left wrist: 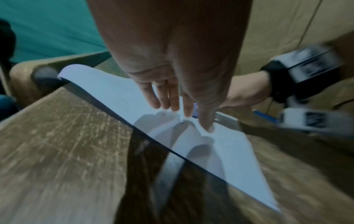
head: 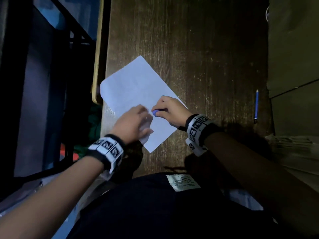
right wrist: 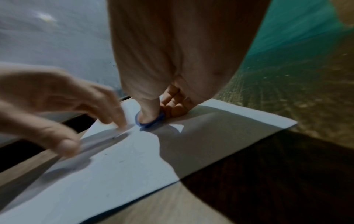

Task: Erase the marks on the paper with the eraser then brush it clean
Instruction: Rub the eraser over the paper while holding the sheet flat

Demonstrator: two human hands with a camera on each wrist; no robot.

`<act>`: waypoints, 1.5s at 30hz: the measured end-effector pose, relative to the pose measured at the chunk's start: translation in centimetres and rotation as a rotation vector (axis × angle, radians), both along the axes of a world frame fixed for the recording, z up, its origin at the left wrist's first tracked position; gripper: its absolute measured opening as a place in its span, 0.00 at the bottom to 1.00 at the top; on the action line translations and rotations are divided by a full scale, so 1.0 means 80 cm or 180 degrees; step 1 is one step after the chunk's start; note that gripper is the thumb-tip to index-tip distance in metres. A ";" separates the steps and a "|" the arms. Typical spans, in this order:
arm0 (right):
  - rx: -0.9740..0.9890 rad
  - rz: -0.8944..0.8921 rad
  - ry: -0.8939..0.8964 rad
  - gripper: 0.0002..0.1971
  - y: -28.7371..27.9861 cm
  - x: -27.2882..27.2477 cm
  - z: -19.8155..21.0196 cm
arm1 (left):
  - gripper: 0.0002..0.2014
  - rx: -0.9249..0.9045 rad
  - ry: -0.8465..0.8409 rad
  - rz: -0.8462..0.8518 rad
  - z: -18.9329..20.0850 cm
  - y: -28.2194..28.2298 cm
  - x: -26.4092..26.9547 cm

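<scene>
Lying on the bench [head: 198,57]: paper [head: 131,83]. Pinching blue eraser [head: 154,112] against the paper: right hand [head: 170,112]. Pressing the paper beside the eraser with straight fingers: left hand [head: 133,124].

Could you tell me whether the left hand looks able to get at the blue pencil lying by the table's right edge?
Probably not easily: the right hand, gripping the eraser, lies between the left hand and the blue pencil.
</scene>
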State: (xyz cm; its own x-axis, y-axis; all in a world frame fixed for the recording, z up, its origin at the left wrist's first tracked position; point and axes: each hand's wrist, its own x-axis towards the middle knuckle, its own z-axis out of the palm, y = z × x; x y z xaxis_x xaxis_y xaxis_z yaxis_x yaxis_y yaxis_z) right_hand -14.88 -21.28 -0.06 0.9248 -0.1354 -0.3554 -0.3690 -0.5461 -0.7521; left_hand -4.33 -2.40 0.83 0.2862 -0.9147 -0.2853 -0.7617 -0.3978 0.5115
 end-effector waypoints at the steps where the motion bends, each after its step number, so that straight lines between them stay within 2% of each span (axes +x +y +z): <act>1: -0.0070 0.0010 -0.0037 0.06 0.004 0.002 0.000 | 0.27 -0.0053 0.0003 -0.0046 -0.007 -0.007 0.008; 4: -0.0352 -0.0396 -0.0246 0.06 0.008 -0.003 -0.001 | 0.44 0.0173 -0.0097 -0.0222 -0.021 -0.013 0.020; 7: -0.0364 -0.1074 -0.0358 0.07 -0.003 -0.019 -0.002 | 0.50 0.0520 -0.0633 -0.0279 -0.028 0.003 0.013; 8: -0.0334 -0.1132 -0.0386 0.08 -0.004 -0.026 -0.002 | 0.50 0.0608 -0.0789 -0.0236 -0.028 0.009 0.007; 9: -0.0357 -0.1043 -0.0489 0.08 -0.004 -0.033 -0.003 | 0.52 0.0664 -0.0900 -0.0175 -0.028 0.014 0.002; 11: -0.0416 -0.0510 -0.0763 0.07 0.010 -0.048 -0.003 | 0.55 0.0661 -0.1038 -0.0106 -0.028 0.016 -0.004; 14: -0.0298 0.0173 -0.0665 0.05 0.043 -0.067 -0.007 | 0.61 0.0413 -0.1104 -0.0258 -0.032 0.009 -0.001; 16: -0.0296 0.0385 -0.0693 0.03 0.045 -0.063 -0.007 | 0.65 0.0414 -0.1039 -0.0434 -0.035 0.006 0.005; 18: -0.0389 0.0251 -0.0755 0.02 0.032 -0.047 -0.009 | 0.68 0.0701 -0.0957 -0.0586 -0.034 0.003 0.008; 21: -0.0797 -0.0453 -0.0749 0.03 0.012 -0.016 -0.013 | 0.71 0.1010 -0.0941 -0.0631 -0.029 -0.006 0.006; 23: -0.0846 -0.0583 -0.0679 0.04 0.023 -0.018 -0.016 | 0.72 0.1046 -0.0890 -0.0620 -0.025 -0.010 0.006; 24: -0.0761 -0.0366 -0.0659 0.04 0.034 -0.027 -0.013 | 0.72 0.1054 -0.0869 -0.0607 -0.024 -0.012 0.006; 26: -0.0519 0.0417 -0.0599 0.04 0.060 -0.054 -0.006 | 0.72 0.1083 -0.0858 -0.0587 -0.023 -0.014 0.007; 28: -0.0403 0.0929 -0.0467 0.05 0.052 -0.056 0.002 | 0.72 0.1148 -0.0903 -0.0608 -0.021 -0.018 0.006; 29: -0.0490 0.0771 -0.0470 0.06 0.039 -0.043 -0.001 | 0.73 0.1171 -0.0920 -0.0621 -0.021 -0.020 0.006; 32: -0.1002 -0.0299 -0.0573 0.06 0.009 -0.008 -0.006 | 0.73 0.1220 -0.0967 -0.0623 -0.021 -0.022 0.006; 33: -0.1086 -0.0411 -0.0720 0.05 0.014 -0.010 -0.007 | 0.73 0.1250 -0.0976 -0.0631 -0.019 -0.022 0.006; 35: -0.0893 -0.0069 -0.0887 0.03 0.050 -0.036 -0.002 | 0.73 0.1310 -0.0979 -0.0643 -0.017 -0.023 0.004; 36: -0.0668 0.0347 -0.0846 0.03 0.070 -0.055 0.004 | 0.73 0.1323 -0.1005 -0.0644 -0.017 -0.023 0.004; 38: -0.0629 0.1015 -0.0779 0.03 0.074 -0.065 0.015 | 0.73 0.1321 -0.1035 -0.0644 -0.014 -0.025 0.005; 39: -0.0697 0.0978 -0.0701 0.01 0.062 -0.051 0.017 | 0.73 0.1331 -0.1020 -0.0652 -0.014 -0.026 0.005; 41: -0.1071 0.0273 -0.0596 0.04 0.035 -0.015 0.012 | 0.74 0.1353 -0.1043 -0.0634 -0.013 -0.026 0.003; 43: -0.1216 -0.0197 -0.0669 0.06 0.023 -0.005 0.004 | 0.75 0.1379 -0.1054 -0.0591 -0.013 -0.027 0.002; 45: -0.1184 0.0007 -0.0876 0.02 0.048 -0.023 0.004 | 0.75 0.1396 -0.1001 -0.0587 -0.014 -0.026 0.002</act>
